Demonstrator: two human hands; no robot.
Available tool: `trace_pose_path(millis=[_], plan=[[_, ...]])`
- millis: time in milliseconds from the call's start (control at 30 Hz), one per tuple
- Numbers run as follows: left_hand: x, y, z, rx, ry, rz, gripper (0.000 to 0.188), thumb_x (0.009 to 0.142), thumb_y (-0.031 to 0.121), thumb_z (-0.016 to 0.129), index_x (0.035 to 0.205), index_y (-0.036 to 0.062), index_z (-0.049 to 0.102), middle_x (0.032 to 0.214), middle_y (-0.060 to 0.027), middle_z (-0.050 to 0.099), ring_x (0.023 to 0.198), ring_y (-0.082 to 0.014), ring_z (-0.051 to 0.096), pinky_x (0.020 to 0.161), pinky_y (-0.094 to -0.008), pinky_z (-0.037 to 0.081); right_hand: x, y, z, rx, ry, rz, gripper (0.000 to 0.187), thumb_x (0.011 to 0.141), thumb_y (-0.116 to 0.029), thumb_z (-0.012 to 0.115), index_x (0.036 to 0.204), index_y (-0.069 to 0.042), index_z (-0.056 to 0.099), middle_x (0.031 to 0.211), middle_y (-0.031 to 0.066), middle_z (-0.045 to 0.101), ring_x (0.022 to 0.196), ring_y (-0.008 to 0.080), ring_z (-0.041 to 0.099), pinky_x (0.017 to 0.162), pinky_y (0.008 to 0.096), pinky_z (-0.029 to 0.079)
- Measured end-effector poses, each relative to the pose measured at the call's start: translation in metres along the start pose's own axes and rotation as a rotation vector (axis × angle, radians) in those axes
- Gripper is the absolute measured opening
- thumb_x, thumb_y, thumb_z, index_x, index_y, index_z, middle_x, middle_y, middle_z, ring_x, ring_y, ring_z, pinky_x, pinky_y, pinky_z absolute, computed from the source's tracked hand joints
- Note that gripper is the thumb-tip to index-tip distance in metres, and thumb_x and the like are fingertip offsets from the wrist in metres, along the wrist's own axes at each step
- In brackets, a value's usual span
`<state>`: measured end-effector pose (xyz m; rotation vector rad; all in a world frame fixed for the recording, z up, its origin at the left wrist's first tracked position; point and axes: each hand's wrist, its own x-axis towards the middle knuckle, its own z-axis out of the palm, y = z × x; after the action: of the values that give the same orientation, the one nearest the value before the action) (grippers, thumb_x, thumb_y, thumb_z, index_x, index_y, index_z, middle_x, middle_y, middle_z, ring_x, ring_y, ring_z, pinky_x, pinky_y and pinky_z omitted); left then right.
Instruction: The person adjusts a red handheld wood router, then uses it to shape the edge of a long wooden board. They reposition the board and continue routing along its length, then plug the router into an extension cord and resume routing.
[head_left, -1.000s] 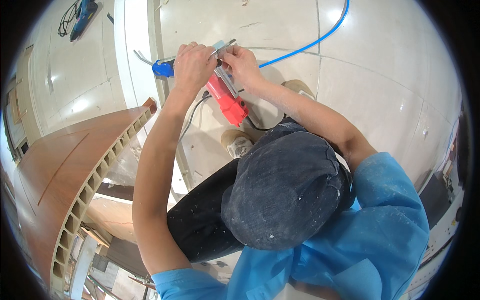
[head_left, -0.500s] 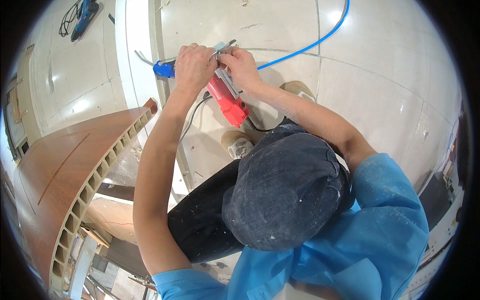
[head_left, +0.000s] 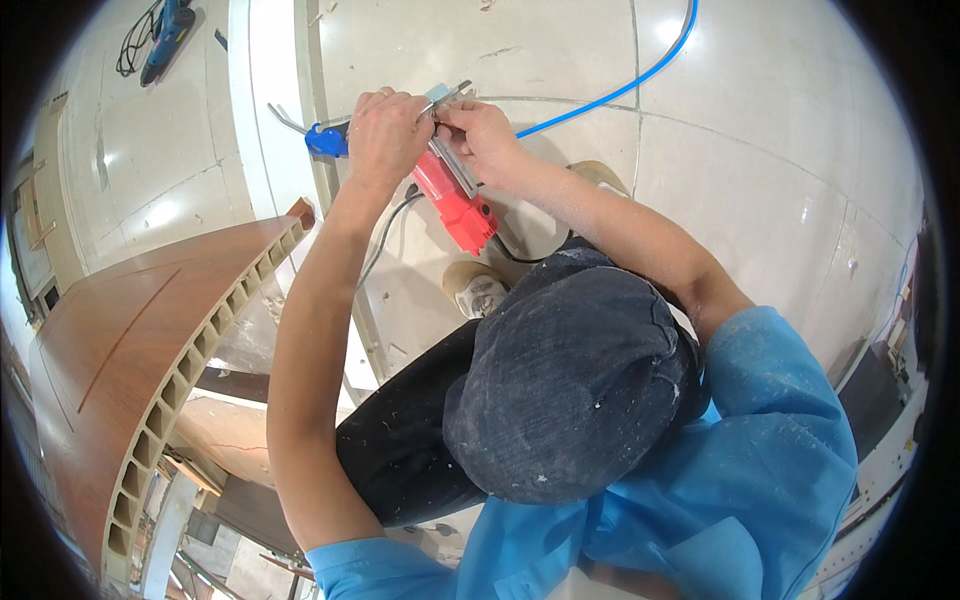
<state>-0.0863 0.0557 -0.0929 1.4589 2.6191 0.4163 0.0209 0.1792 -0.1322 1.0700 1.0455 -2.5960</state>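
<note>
"At the person's two hands, in the head view, what is there?"

"A red power tool point(head_left: 458, 208), slanting above the tiled floor point(head_left: 760, 180), its metal-plated end up at the hands."

"How are the fingers set?"

"The left hand point(head_left: 386, 138) has its fingers curled over that far end, grasping it. The right hand point(head_left: 484, 138) has its fingers pinched together there (on which small part, I cannot tell)."

"Anything near?"

"A blue-bodied tool point(head_left: 326, 140) just left of the left hand, by a white board point(head_left: 268, 110); a blue hose point(head_left: 655, 73) curves rightward."
</note>
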Motion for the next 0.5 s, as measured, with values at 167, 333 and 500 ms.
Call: trace_pose_path(millis=[167,333,500], plan=[[0.000,-0.001,0.000,0.026,-0.029,0.000,0.015,0.082,0.018,0.068,0.090,0.0084,0.075,0.080,-0.0099,0.069,0.086,-0.0295,0.064,0.084,-0.0433,0.047,0.000,0.005,0.006,-0.235,0.199,-0.250,0.012,0.098,-0.012,0.065,0.097,-0.001,0.060,0.075,0.0004,0.059,0.064,0.0064,0.049,0.056,0.0239,0.037],[0.000,-0.001,0.000,0.003,-0.032,-0.009,0.015,0.081,0.017,0.067,0.090,0.0082,0.076,0.079,-0.0100,0.068,0.085,-0.0297,0.064,0.084,-0.0436,0.048,0.007,0.013,0.003,-0.334,0.076,-0.250,0.012,0.099,-0.012,0.062,0.098,-0.001,0.060,0.077,0.0007,0.058,0.069,0.0080,0.052,0.059,0.0241,0.039],[-0.001,0.000,0.000,0.017,-0.023,-0.010,0.011,0.080,0.016,0.068,0.084,0.0077,0.074,0.078,-0.0094,0.069,0.085,-0.0285,0.064,0.085,-0.0427,0.047,0.010,0.014,0.003,-0.183,0.105,-0.239,0.008,0.099,-0.012,0.062,0.099,-0.003,0.061,0.077,0.0005,0.058,0.062,0.0074,0.048,0.053,0.0249,0.035]])
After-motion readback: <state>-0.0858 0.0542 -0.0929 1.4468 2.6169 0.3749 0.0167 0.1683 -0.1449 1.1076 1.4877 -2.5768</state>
